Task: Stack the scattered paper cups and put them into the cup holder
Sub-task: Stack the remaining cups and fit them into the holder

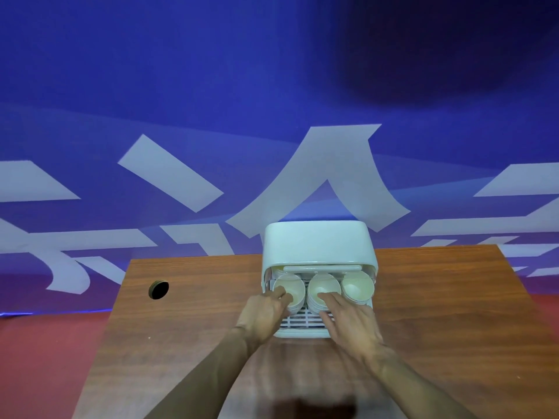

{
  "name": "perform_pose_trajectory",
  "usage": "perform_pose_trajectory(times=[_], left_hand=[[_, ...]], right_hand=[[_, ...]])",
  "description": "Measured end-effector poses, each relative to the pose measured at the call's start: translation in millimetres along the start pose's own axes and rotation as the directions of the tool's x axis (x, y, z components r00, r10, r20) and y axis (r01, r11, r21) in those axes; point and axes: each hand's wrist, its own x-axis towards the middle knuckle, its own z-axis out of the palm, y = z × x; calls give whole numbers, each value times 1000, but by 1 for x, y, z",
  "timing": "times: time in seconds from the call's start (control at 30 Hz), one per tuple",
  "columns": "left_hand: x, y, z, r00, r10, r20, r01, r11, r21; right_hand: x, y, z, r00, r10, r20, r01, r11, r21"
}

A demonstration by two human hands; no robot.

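A white cup holder point(317, 243) with a rounded lid stands at the far middle of the wooden table, its slatted tray pulled out toward me. Three stacks of pale paper cups lie on their sides in it, mouths facing me: a left stack point(292, 285), a middle stack point(325, 284) and a right stack point(358, 287). My left hand point(266, 313) grips the rim of the left stack with thumb and fingers. My right hand point(351, 322) rests with spread fingers on the front of the middle stack and covers part of the tray.
The brown wooden table point(187, 343) has a round black cable hole point(158, 289) at the left. A blue wall with large pale lettering rises behind the table, and red floor shows at both sides. The cup holder's tray edge point(302, 334) reaches toward the table's middle.
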Motion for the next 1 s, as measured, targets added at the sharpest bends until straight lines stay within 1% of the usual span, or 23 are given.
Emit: perform_pose_trajectory(times=[0.13, 0.2, 0.33, 0.4, 0.47, 0.5, 0.57, 0.63, 0.7, 0.8, 0.93, 1.0], left_hand=[[-13, 2, -10, 989, -22, -143, 18, 999, -30], [-24, 7, -17, 966, 13, -259, -26, 999, -47], [-30, 14, -37, 856, 64, -512, -129, 987, -91], [-22, 18, -54, 818, 59, -572, -131, 988, -85], [-12, 23, -69, 821, 23, -570, -94, 991, -96], [-8, 26, -76, 831, 1, -557, -67, 993, -98], [1, 30, -83, 861, -54, -506, 0, 994, -106], [6, 33, -84, 889, -88, -449, 44, 993, -108], [8, 35, -83, 905, -91, -415, 53, 993, -102], [9, 34, -78, 918, -88, -387, 53, 994, -99], [12, 25, -76, 941, -124, -316, 85, 987, -134], [13, 21, -75, 949, -119, -293, 80, 986, -143]], right_hand=[[-9, -2, -10, 986, -30, -166, 43, 996, 75], [-12, -4, -16, 970, -53, -237, 75, 994, 84], [-13, 0, -37, 919, -174, -354, 223, 970, 101], [-6, 4, -51, 909, -163, -384, 220, 969, 109], [3, 5, -65, 925, -84, -371, 129, 987, 99], [7, 5, -71, 939, -36, -342, 70, 994, 89], [17, 5, -79, 967, 57, -249, -37, 996, 81], [23, 5, -83, 984, 102, -145, -91, 993, 76], [25, 4, -83, 992, 107, -71, -103, 993, 60], [25, 4, -80, 992, 126, -13, -125, 990, 71], [33, 4, -74, 993, 119, -22, -118, 993, 27], [37, 4, -72, 989, 143, -27, -142, 989, 39]])
